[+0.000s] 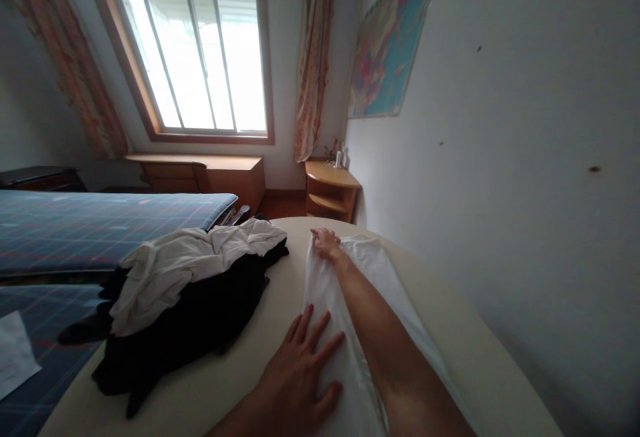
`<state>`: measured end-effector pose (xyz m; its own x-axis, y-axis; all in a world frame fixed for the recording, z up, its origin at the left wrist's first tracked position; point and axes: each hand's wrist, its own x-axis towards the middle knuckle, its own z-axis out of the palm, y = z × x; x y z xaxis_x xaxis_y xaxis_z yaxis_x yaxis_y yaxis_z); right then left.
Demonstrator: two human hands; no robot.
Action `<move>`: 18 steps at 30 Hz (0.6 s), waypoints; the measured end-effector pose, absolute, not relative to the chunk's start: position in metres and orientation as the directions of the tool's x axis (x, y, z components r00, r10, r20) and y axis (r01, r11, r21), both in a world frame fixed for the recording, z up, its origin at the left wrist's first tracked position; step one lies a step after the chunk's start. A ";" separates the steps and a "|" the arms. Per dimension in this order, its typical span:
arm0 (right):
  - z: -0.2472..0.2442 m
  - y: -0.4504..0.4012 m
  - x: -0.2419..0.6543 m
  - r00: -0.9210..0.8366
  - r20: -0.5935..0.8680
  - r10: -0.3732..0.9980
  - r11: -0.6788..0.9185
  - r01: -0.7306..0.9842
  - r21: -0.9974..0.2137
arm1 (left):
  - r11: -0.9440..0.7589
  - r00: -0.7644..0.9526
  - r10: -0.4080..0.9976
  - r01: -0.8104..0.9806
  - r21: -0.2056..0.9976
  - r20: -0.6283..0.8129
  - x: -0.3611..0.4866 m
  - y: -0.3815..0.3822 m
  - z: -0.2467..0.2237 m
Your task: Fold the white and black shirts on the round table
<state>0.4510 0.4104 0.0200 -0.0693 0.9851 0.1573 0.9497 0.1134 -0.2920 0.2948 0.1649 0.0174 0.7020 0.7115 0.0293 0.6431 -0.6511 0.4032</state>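
A white garment (357, 344) lies lengthwise on the cream round-edged table (280, 330), spread in two long strips that look like trouser legs, though its kind is not certain. My left hand (305, 364) rests flat on its near left part, fingers spread. At the far end of the left strip, my right hand (327, 244) has its fingers bent together on the cloth's edge. My right forearm crosses over the garment and hides part of it.
Left on the table is a heap of clothes: a crumpled light garment (200, 254) over black clothing (200, 314). Beyond it stands a bed with a blue checked mattress (100, 227). A white wall (500, 224) runs along the right; a wooden corner shelf (330, 174) stands behind.
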 end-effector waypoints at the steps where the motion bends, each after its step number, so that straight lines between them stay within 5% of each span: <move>1: 0.018 0.408 0.452 -0.073 0.157 0.985 0.116 0.953 -0.280 | -0.652 0.702 0.711 0.642 0.403 0.031 0.295 0.165 0.018; 10: 0.017 0.362 0.448 -0.261 0.200 0.944 0.298 0.936 -0.187 | -0.648 0.694 0.719 0.650 0.398 0.039 0.295 0.164 0.014; 18: 0.004 0.358 0.443 -0.176 0.028 0.984 0.177 0.958 -0.227 | -0.652 0.692 0.720 0.652 0.387 0.047 0.296 0.163 0.011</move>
<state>0.4426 0.3583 0.0040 -0.1755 0.9841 0.0278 0.9576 0.1772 -0.2271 0.2959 0.1627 0.0114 0.6920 0.7204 0.0465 0.6525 -0.6517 0.3867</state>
